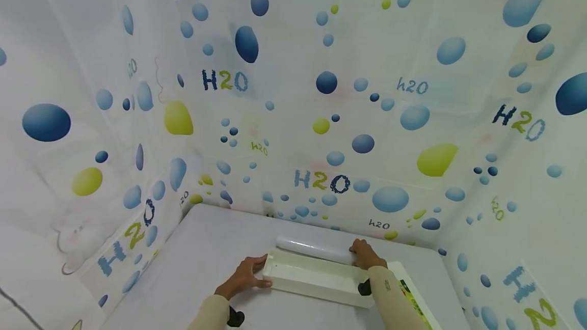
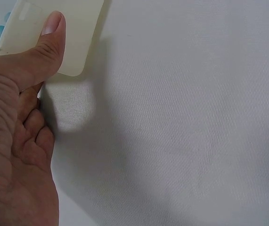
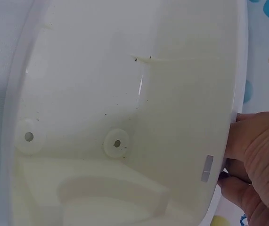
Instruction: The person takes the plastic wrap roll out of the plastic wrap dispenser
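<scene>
A long off-white plastic tray lies on the table, its hollow side up. At its left end, my left hand grips it, the thumb on the outer face; the left wrist view shows this thumb on the tray's rounded end. Behind the tray lies a glossy white roll. My right hand holds the roll's right end, just past the tray's back wall. Seen from the right wrist, that hand is outside the tray wall, which hides its fingertips. Two round holes show in the tray floor.
A white box or panel with a green and yellow print lies right of the tray, partly under my right forearm. White cloth covers the table. Sheets printed with drops and "H2O" hang close around the back and sides.
</scene>
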### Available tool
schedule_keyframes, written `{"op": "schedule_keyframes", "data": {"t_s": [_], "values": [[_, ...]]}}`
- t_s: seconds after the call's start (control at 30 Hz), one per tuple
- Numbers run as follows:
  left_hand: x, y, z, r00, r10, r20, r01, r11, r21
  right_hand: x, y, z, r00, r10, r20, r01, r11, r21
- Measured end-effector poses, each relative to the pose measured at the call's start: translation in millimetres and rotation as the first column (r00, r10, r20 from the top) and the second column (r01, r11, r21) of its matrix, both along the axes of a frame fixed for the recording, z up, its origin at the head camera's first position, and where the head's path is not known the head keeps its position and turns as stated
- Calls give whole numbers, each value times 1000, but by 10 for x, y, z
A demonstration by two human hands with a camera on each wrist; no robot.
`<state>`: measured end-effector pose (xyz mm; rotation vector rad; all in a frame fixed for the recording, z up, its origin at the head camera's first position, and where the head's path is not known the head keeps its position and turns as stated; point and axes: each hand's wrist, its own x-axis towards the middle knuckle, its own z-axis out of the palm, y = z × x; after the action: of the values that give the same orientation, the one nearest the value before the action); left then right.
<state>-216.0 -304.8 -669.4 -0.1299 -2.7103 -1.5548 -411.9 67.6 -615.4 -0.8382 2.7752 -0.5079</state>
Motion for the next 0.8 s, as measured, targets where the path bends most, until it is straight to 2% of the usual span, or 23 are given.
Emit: {"op": "schedule_keyframes", "data": {"t_s": [0.07,0.17,0.3,0.47,0.63,0.8], "values": [[-18,4,-30,1000,0,-18,0,1000,-21,1,11,-3,1000,-2,-6,2,1000,7],[-40,-2,-100,1000,5,-4,-6,1000,-25,35,30,-1,1000,-20,11,20,1000,12],[-88,-10,-186,1000,9,23,-10,1000,24,32,77,60,999,-37,30,37,999,8],[-95,-29,-160,1000,-5,18,5,999,35,-58,108,206,998,-49,48,50,999,-20],[-90,-22,-65,1000,-5,-15,5,999,-53,-51,99,374,996,-49,75,51,999,-18],[-154,-37,235,997,45,56,-43,998,-41,-142,-48,626,998,-16,65,17,1000,-19]]}}
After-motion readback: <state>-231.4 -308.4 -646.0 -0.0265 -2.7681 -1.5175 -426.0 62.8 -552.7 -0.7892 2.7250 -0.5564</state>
